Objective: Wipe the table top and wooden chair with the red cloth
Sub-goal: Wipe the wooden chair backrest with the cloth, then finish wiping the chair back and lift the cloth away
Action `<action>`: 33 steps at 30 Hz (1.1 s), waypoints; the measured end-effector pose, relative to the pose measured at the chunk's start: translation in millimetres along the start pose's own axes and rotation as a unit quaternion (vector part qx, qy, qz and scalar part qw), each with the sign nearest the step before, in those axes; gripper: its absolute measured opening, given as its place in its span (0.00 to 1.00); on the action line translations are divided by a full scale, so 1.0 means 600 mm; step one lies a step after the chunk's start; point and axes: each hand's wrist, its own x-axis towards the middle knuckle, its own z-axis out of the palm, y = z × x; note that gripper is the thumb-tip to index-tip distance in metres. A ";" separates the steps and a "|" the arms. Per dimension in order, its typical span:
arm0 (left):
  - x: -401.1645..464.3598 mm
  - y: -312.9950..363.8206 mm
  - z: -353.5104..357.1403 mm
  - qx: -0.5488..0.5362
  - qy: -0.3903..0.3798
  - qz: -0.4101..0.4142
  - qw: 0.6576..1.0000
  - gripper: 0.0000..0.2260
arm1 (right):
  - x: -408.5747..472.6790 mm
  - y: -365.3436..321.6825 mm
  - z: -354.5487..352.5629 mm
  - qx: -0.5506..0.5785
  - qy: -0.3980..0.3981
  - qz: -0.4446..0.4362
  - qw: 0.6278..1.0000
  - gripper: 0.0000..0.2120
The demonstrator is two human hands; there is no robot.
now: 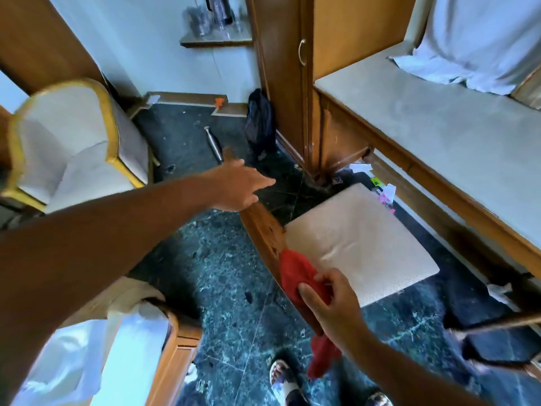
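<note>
A wooden chair (pixel 265 230) with a beige seat cushion (pixel 360 241) stands in the middle of the floor, seen from above. My right hand (pixel 330 306) grips the red cloth (pixel 295 272) and presses it on the curved top rail of the chair's back; a loose end of the cloth hangs below the rail. My left hand (pixel 238 186) rests flat on the far end of the same rail, fingers stretched out, holding nothing. A pale-topped table (pixel 439 127) runs along the right side.
An upholstered armchair (pixel 76 142) stands at the left. A wooden cabinet (pixel 289 68) rises behind the chair. On the dark marble floor lie a metal bottle (pixel 214 143), a dark bag (pixel 259 121) and paper scraps (pixel 383 191). My sandalled feet (pixel 285 379) show at the bottom.
</note>
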 end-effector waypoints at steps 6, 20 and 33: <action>-0.075 0.226 -0.015 -0.214 -0.122 0.131 0.960 0.35 | 0.012 -0.013 -0.048 0.179 -0.144 0.068 0.971 0.10; 0.165 0.258 -0.171 -0.210 -0.127 0.200 0.949 0.14 | 0.042 0.005 -0.197 -0.021 0.000 0.012 1.000 0.08; 0.491 0.859 -0.440 -0.267 0.112 0.343 0.894 0.06 | -0.158 0.014 -0.950 -0.381 0.184 0.145 0.895 0.07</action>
